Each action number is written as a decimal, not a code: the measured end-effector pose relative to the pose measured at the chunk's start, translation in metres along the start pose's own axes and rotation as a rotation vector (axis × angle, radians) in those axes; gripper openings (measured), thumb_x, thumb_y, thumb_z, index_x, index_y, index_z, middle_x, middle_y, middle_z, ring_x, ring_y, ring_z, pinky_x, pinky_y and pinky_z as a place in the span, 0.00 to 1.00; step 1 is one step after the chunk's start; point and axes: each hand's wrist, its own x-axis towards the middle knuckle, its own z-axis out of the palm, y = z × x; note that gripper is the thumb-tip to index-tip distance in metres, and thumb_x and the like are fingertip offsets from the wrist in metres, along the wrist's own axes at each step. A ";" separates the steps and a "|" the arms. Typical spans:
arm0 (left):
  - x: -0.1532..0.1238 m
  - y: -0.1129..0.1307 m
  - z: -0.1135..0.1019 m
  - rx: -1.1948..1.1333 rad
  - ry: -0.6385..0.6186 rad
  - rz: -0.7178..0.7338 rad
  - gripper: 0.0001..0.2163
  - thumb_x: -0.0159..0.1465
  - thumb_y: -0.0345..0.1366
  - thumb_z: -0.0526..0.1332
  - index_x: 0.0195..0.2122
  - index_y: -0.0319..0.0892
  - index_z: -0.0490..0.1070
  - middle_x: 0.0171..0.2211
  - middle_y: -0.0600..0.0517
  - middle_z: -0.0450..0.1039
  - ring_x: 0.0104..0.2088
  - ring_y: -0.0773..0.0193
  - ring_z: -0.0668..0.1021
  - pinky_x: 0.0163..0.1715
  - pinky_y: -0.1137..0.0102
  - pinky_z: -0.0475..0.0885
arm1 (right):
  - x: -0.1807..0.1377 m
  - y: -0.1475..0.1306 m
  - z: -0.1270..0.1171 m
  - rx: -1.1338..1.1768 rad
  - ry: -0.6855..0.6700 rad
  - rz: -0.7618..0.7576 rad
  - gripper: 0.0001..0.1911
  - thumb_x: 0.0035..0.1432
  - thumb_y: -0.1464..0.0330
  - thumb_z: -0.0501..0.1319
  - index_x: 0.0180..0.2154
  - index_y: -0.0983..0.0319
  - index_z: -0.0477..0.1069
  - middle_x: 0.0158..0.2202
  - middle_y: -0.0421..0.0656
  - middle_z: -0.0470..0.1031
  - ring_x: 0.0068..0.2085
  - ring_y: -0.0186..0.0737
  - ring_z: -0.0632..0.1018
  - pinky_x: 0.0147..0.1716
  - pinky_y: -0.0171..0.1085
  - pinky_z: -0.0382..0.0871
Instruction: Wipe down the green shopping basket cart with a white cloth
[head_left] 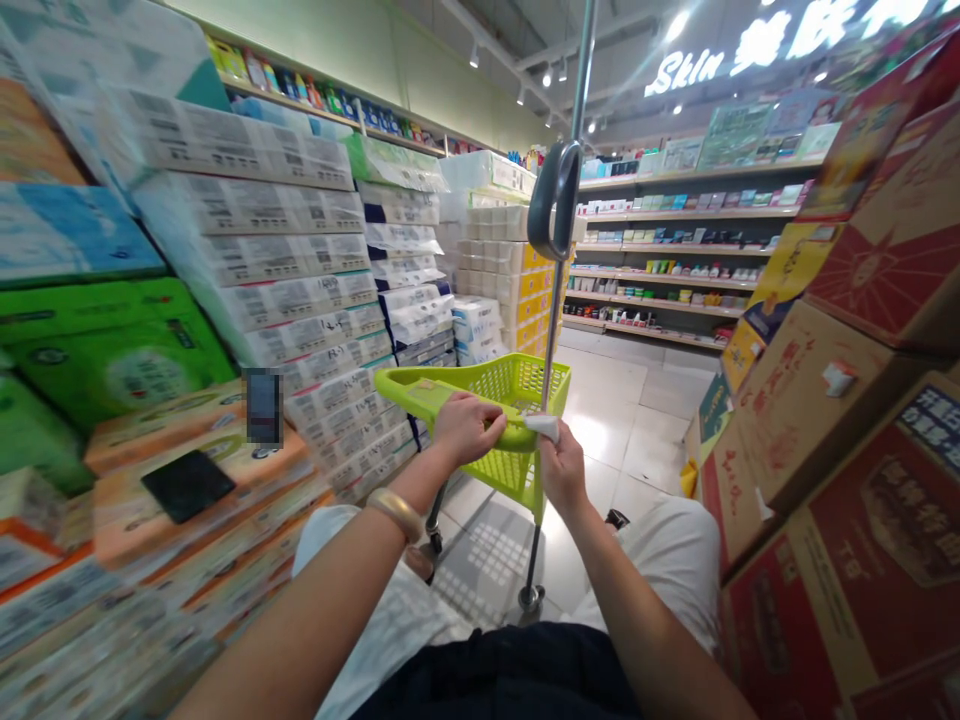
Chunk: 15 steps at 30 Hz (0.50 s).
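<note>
A lime-green shopping cart (480, 470) with a perforated basket stands in front of me on wheeled legs. My left hand (466, 428), with a gold-coloured bangle (397, 514) on its wrist, is closed over the near rim of the cart. My right hand (564, 465) pinches a white folded wipe or tissue (543, 427) against the rim's right end, beside the upright metal pole (553, 320). Higher up, a dark grey loop handle (553, 200) is fixed to that pole.
Stacked white packs (300, 260) and orange packs (202, 460) line the left; a black flat object (187, 485) and a blurred-out phone-like item (264, 408) lie on the orange ones. Cardboard cartons (817, 400) rise on the right. Product shelves (675, 215) stand beyond the tiled floor (607, 385).
</note>
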 end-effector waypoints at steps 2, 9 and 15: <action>-0.002 -0.001 -0.001 -0.003 0.007 0.008 0.18 0.64 0.43 0.50 0.23 0.44 0.74 0.24 0.51 0.75 0.31 0.63 0.75 0.44 0.66 0.63 | -0.008 -0.010 0.004 -0.007 -0.018 -0.154 0.14 0.62 0.65 0.51 0.42 0.59 0.73 0.45 0.46 0.76 0.50 0.44 0.74 0.54 0.45 0.65; -0.012 -0.007 -0.007 -0.076 0.028 0.064 0.18 0.63 0.42 0.50 0.21 0.44 0.72 0.23 0.52 0.75 0.31 0.63 0.75 0.44 0.65 0.64 | -0.019 0.009 0.004 0.165 0.097 -0.066 0.13 0.60 0.62 0.55 0.41 0.60 0.74 0.43 0.45 0.77 0.45 0.44 0.76 0.49 0.44 0.67; -0.015 -0.008 -0.018 -0.116 -0.030 0.047 0.17 0.63 0.39 0.49 0.21 0.44 0.72 0.21 0.53 0.73 0.30 0.62 0.75 0.45 0.65 0.66 | 0.019 0.018 0.000 0.352 0.211 0.458 0.15 0.50 0.59 0.59 0.35 0.62 0.75 0.29 0.39 0.77 0.33 0.39 0.75 0.35 0.36 0.68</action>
